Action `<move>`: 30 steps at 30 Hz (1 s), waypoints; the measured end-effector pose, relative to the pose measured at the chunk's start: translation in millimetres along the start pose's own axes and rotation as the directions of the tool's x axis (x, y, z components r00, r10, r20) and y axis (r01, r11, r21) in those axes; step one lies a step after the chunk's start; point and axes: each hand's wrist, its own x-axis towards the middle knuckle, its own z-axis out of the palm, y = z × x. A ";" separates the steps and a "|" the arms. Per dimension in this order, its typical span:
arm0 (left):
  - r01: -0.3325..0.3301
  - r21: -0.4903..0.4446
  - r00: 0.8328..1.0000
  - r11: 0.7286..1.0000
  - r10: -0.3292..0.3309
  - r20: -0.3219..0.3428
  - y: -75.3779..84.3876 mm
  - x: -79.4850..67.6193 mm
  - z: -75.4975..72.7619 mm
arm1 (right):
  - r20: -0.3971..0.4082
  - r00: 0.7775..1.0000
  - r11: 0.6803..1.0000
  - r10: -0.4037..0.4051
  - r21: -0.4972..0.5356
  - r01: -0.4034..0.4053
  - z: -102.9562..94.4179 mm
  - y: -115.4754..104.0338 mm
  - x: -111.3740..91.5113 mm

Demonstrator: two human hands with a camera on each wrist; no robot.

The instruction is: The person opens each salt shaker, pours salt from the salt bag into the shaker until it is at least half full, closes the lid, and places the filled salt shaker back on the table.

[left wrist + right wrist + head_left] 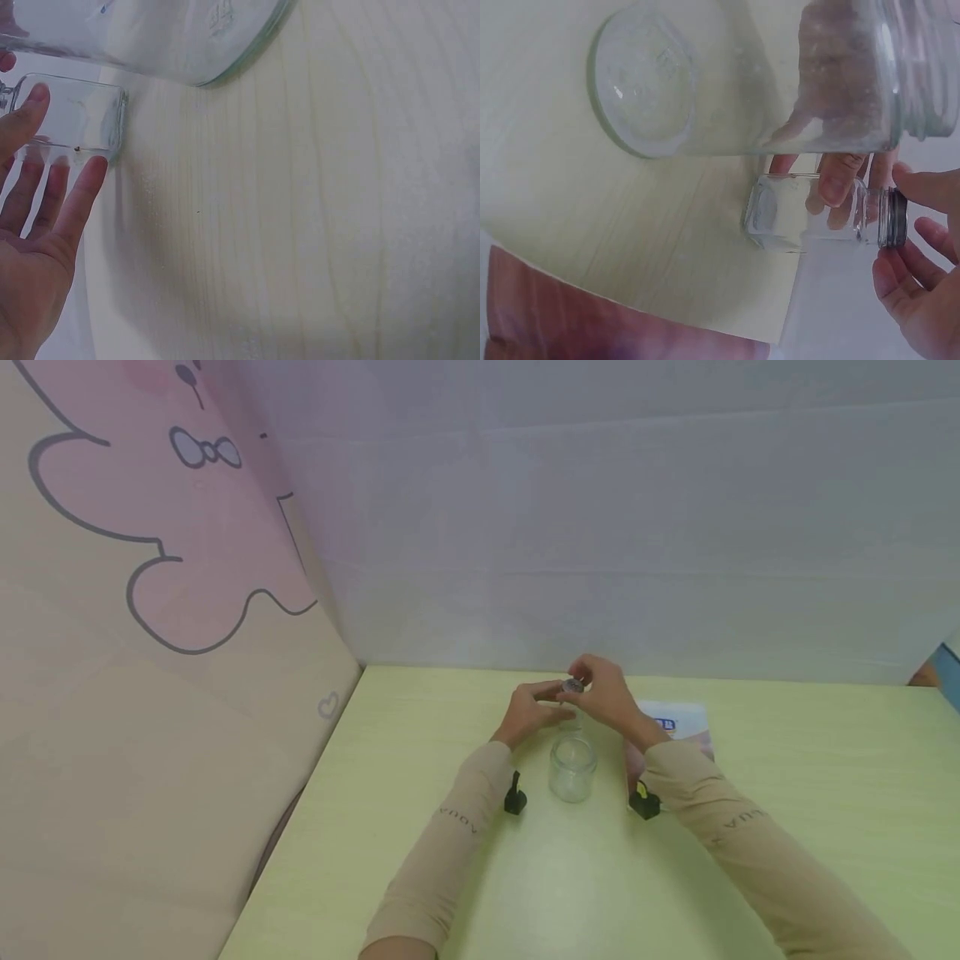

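Observation:
A small clear glass bottle (pixel 780 214) stands on the table behind a larger glass jar. My left hand (pixel 529 714) holds it by the sides, thumb on one face and fingers on the other, as the left wrist view shows. At the bottle's neck sits a dark metal lid (pixel 898 219), pinched between the thumb and fingers of my right hand (pixel 606 695). The wide-mouthed glass jar (pixel 572 778) is upright and lidless, nearer to me than both hands. In the right wrist view it overlaps part of my left hand.
A white and pink packet (pixel 690 717) with a blue logo lies beside the right forearm, partly covered by it. Small black devices (pixel 514 800) show at both forearms. A pale wall sheet (pixel 600 527) rises behind the table's far edge.

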 end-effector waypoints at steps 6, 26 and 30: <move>0.017 -0.012 1.000 1.000 -0.017 0.008 22.2 -9.9 -2.9 | -0.008 1.000 1.000 0.013 -0.018 -0.013 0.5 -1.3 1.0; 0.014 -0.015 1.000 1.000 -0.014 -0.001 -2.0 0.0 1.4 | 0.057 0.996 0.997 -0.075 0.023 0.074 -8.0 -6.4 5.1; 0.025 -0.054 1.000 0.998 -0.025 0.000 -0.3 -2.1 0.9 | 0.077 0.995 0.998 -0.056 0.008 0.055 -13.0 -10.1 5.6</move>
